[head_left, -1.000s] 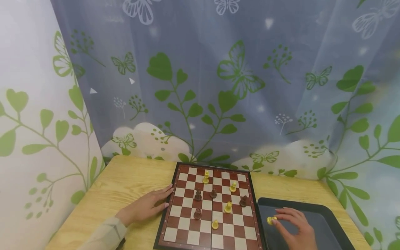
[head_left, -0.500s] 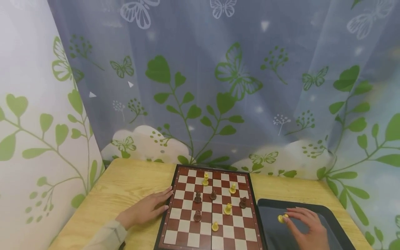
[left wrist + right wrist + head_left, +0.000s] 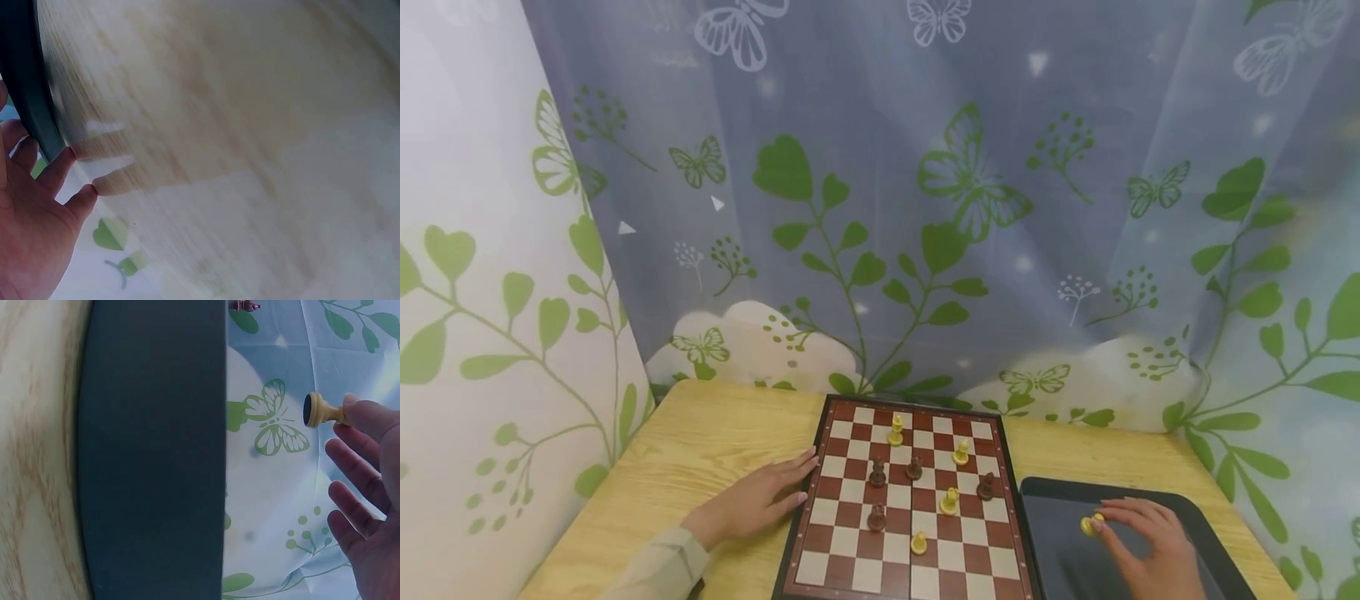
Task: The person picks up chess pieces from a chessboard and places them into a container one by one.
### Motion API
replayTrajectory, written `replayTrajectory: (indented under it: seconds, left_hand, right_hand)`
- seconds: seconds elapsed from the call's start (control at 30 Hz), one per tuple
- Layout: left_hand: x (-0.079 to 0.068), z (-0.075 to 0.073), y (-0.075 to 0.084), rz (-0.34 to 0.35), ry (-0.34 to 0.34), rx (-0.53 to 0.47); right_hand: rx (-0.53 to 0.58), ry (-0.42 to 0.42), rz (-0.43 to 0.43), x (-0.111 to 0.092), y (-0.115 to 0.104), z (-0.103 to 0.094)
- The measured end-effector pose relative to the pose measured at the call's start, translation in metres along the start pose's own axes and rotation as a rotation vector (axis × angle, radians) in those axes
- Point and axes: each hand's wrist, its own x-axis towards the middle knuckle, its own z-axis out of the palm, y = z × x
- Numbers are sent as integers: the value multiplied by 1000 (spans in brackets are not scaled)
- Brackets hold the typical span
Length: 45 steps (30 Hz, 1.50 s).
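Between thumb and index finger my right hand (image 3: 1153, 546) pinches a yellow chess piece (image 3: 320, 411), held above the dark tray (image 3: 1180, 500). Its round base with a dark underside faces away from the palm; the top is hidden by the fingertips. At the left edge of the chessboard (image 3: 891, 579), my left hand (image 3: 752, 500) rests on the table with straight fingers, its fingertips touching the frame. On the board stand several yellow pieces, among them one near the front (image 3: 919, 543), and several dark brown pieces, such as one at centre left (image 3: 877, 472).
The tray stands right beside the board's right edge on a light wooden table (image 3: 722, 425). A curtain (image 3: 880, 250) printed with leaves and butterflies hangs behind the table and along both sides. The tray's raised wall (image 3: 153, 456) fills much of the right wrist view.
My right hand has moved right over the tray, carrying the yellow chess piece away from the board. The left hand stays at the board's edge, and the pieces on the board stand unchanged.
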Motion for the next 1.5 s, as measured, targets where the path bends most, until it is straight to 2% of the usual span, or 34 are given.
replayTrajectory:
  seconds: [0.3,0.47,0.7,1.03,1.17,1.4,1.5]
  left_hand:
    - [-1,-3,2,-17,-9,5]
    - [0,-3,1,-13,-13,17]
    - [1,-4,3,16,-2,23]
    - [0,-2,4,12,-11,33]
    - [1,-2,3,11,-8,35]
    - [0,-3,2,8,1,36]
    - [-1,-3,2,13,2,31]
  right_hand:
    - [-12,-12,5,0,4,1]
    - [7,-65,-9,-1,10,3]
    - [-16,-85,-79,-5,24,9]
    - [-28,-65,-186,-2,43,8]
    - [-49,-93,-162,-1,46,5]
    - [-73,-211,-38,1,47,0]
    - [-90,-224,-46,3,51,-1]
